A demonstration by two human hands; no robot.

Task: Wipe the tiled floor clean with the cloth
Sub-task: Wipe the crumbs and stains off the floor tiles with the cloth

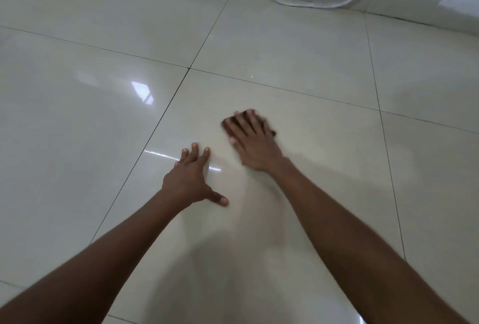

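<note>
With your right hand (252, 139) spread flat on what looks, through blur, like a dark red cloth (229, 128) on the tiled floor (298, 64), press evenly, bracing on your splayed left hand (190, 176).

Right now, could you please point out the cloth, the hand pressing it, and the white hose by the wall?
cloth (229, 128): head view, reddish edge showing beside the fingers.
right hand (255, 146): head view, back of the hand.
white hose (280, 0): head view, lower-left bend of the loop.
</note>
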